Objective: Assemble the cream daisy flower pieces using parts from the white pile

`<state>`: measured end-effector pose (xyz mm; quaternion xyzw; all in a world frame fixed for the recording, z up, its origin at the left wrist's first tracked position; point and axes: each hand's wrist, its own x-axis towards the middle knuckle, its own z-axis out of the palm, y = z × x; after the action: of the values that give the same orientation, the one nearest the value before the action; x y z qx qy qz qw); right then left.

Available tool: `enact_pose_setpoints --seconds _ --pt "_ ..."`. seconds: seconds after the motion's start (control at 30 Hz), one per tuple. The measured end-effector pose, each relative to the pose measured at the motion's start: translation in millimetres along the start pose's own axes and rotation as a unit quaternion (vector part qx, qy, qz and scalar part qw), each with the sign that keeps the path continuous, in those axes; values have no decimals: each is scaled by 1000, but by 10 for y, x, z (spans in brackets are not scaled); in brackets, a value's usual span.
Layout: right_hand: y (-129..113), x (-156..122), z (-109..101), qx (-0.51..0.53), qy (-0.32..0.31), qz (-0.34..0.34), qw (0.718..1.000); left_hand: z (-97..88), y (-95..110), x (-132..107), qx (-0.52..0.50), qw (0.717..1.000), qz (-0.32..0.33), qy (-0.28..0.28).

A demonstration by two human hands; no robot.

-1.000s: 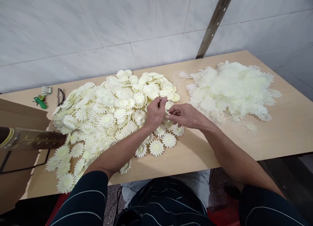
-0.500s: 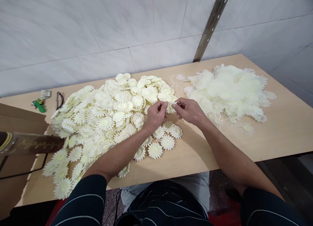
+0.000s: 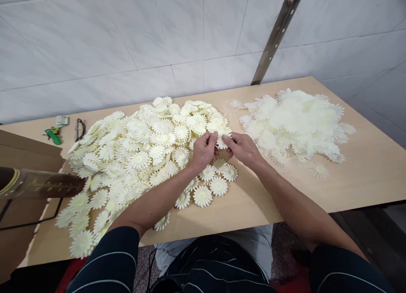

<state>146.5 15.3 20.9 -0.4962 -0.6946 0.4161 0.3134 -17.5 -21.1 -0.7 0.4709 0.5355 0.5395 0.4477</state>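
My left hand (image 3: 203,150) and my right hand (image 3: 241,148) meet above the near right edge of a big heap of cream plastic daisy flowers (image 3: 139,149). Both pinch one small white flower piece (image 3: 222,141) between thumbs and fingertips. A second, paler heap of flower pieces (image 3: 294,121) lies to the right of my hands. Loose single daisies (image 3: 218,185) lie flat on the wooden table (image 3: 364,174) just below my wrists.
A cardboard box (image 3: 19,191) with a dark strap stands at the left table edge. Green-handled pliers (image 3: 52,134) and a black wire loop (image 3: 79,129) lie at the far left. A tiled wall with a slanted metal bar (image 3: 275,37) backs the table.
My right hand has risen from beside the left and closed in on the flower piece; both hands now pinch it together. The view has shifted slightly.
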Motion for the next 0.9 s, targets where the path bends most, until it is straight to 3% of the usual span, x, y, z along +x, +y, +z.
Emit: enact_pose_setpoints --seconds 0.23,0.47,0.57,0.7,0.77,0.9 --pt "2 -8 -13 -11 30 -5 999 4 31 -13 -41 998 3 -42" --pt "76 50 -3 69 45 5 997 9 7 16 -61 998 -4 -27" --pt "119 61 -39 94 90 -64 989 3 -2 31 -78 996 -40 -34" --pt "152 47 -146 -27 175 -231 957 4 12 44 -87 994 -60 -24" --pt "181 55 -186 -91 169 -280 941 8 26 47 -91 994 -60 -24" --pt "261 102 -186 -153 131 -287 937 8 52 57 -119 989 -82 -31"
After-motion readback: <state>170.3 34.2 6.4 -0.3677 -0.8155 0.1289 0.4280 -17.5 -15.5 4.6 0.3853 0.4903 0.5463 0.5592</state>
